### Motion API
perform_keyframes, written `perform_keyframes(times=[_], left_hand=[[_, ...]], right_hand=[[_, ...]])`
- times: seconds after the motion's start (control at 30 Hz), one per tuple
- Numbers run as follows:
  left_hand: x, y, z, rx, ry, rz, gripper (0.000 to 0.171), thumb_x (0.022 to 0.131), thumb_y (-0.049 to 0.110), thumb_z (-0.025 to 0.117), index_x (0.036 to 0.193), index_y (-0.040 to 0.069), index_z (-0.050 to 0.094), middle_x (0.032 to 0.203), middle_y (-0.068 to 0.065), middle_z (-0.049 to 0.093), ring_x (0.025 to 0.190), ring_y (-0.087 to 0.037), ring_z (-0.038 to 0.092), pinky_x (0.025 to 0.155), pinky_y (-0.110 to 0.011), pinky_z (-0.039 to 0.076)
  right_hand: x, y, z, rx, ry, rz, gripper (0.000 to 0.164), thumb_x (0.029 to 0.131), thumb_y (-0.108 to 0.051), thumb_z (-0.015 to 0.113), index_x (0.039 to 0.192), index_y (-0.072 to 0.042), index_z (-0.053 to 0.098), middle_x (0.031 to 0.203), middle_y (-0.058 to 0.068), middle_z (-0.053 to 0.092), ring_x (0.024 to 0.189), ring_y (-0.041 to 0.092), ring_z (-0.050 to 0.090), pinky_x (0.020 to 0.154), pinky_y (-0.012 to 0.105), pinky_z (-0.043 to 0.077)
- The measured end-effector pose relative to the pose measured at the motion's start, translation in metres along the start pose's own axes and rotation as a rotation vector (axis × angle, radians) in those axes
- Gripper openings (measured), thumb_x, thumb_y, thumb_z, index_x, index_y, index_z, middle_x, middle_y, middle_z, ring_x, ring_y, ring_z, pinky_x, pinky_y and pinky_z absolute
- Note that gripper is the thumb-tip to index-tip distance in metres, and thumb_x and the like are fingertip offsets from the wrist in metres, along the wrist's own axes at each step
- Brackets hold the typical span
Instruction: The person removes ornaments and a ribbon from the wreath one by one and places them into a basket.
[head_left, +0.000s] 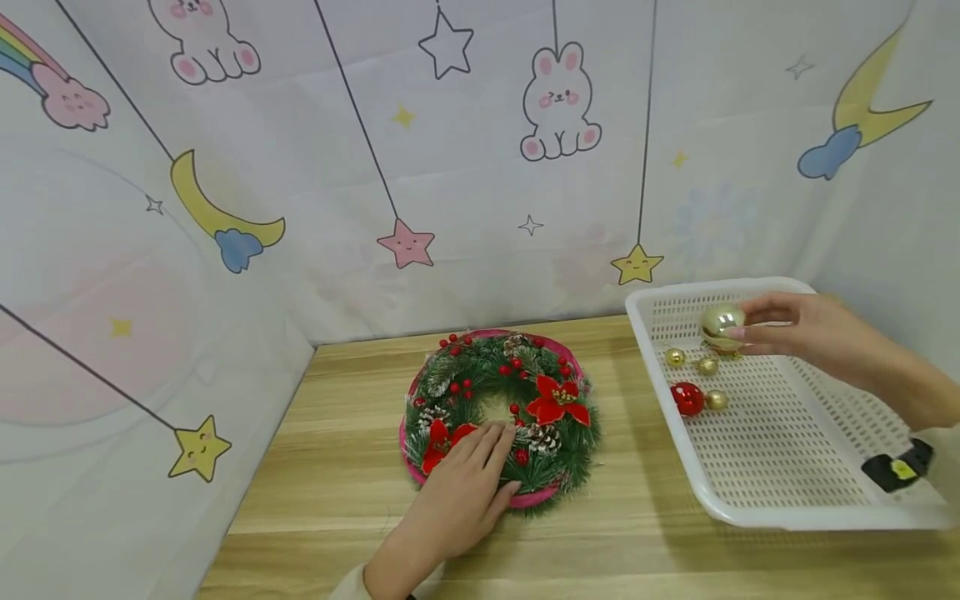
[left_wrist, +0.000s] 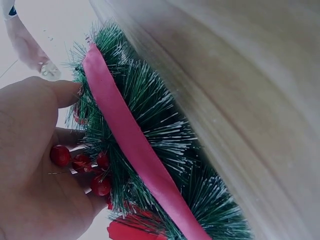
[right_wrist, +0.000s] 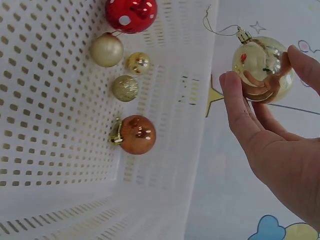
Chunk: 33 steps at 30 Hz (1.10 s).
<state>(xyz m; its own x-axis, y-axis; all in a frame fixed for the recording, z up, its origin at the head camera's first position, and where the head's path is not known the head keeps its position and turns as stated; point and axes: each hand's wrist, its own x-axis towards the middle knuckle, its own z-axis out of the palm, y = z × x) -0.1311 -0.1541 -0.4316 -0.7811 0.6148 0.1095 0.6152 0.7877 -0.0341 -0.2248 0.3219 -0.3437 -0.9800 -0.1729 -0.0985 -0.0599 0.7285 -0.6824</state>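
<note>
A green wreath [head_left: 480, 417] with a pink ribbon [left_wrist: 130, 135], red poinsettias, pine cones and berries lies on the table. My left hand [head_left: 457, 492] rests on its near side, fingers laid out over the greenery. Red berries [left_wrist: 101, 185] touch that palm in the left wrist view. Over at the right, my right hand [head_left: 813, 333] pinches a shiny pale gold Christmas ball [right_wrist: 262, 69] between thumb and fingers, above the basket's far left part. A thin gold hanging loop trails from the ball's cap.
A white perforated plastic basket [head_left: 693, 467] stands at the right of the wooden table [head_left: 337, 500]. Inside it are a red ball [head_left: 687, 399], a copper ball [right_wrist: 137, 134], several small gold balls and a black piece with a yellow buckle [head_left: 898, 467]. A printed curtain [head_left: 480, 183] hangs behind.
</note>
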Motion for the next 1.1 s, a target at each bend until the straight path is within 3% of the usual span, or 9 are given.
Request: perform_keyframes(times=[0.17,0.3,0.37,0.53,0.87,1.1], left_hand=[[0.001,0.001,-0.001,0.01,0.0,0.007,0.067,0.111,0.046,0.047,0.165,0.008,0.034,0.166,-0.015,0.045,0.155,-0.031,0.044,0.127,-0.044,0.042],[0.002,0.003,-0.001,0.009,-0.009,0.012,0.067,0.112,0.046,0.046,0.165,0.008,0.034,0.166,-0.015,0.044,0.155,-0.031,0.043,0.127,-0.044,0.041],[0.002,0.004,-0.001,0.009,-0.012,0.01,0.067,0.112,0.046,0.046,0.165,0.008,0.034,0.167,-0.015,0.044,0.155,-0.03,0.043,0.127,-0.044,0.041],[0.002,0.005,-0.002,0.026,-0.02,0.016,0.067,0.112,0.047,0.046,0.165,0.008,0.034,0.167,-0.014,0.044,0.156,-0.03,0.042,0.128,-0.043,0.04],[0.002,0.005,-0.002,0.026,-0.013,0.004,0.068,0.112,0.047,0.045,0.166,0.008,0.033,0.167,-0.014,0.043,0.156,-0.03,0.042,0.128,-0.044,0.04],[0.0,0.003,-0.002,0.028,-0.019,-0.006,0.068,0.112,0.047,0.046,0.166,0.008,0.032,0.167,-0.014,0.043,0.156,-0.029,0.042,0.128,-0.043,0.039]], right_hand=[[0.006,0.02,0.004,0.084,-0.048,0.01,0.06,0.103,-0.042,0.067,0.143,-0.001,0.049,0.138,0.018,0.065,0.104,0.012,0.075,0.088,0.031,0.063],[0.009,0.033,0.006,0.15,-0.085,0.007,0.056,0.105,-0.032,0.066,0.143,0.004,0.045,0.134,0.015,0.066,0.104,0.008,0.074,0.089,0.027,0.064],[0.011,0.039,0.007,0.167,-0.105,0.007,0.057,0.106,-0.029,0.065,0.144,0.008,0.043,0.136,0.019,0.064,0.104,0.005,0.073,0.091,0.03,0.065],[0.011,0.057,0.01,0.137,-0.143,0.032,0.061,0.107,-0.028,0.063,0.144,0.016,0.041,0.138,0.028,0.062,0.104,0.009,0.073,0.092,0.036,0.065],[0.016,0.072,0.009,0.028,-0.183,0.072,0.068,0.108,-0.034,0.059,0.142,0.022,0.041,0.138,0.04,0.055,0.115,0.035,0.071,0.093,0.049,0.065],[0.021,0.074,0.009,0.014,-0.195,0.123,0.073,0.107,-0.038,0.061,0.139,0.025,0.041,0.13,0.038,0.061,0.108,0.031,0.073,0.093,0.047,0.065]])
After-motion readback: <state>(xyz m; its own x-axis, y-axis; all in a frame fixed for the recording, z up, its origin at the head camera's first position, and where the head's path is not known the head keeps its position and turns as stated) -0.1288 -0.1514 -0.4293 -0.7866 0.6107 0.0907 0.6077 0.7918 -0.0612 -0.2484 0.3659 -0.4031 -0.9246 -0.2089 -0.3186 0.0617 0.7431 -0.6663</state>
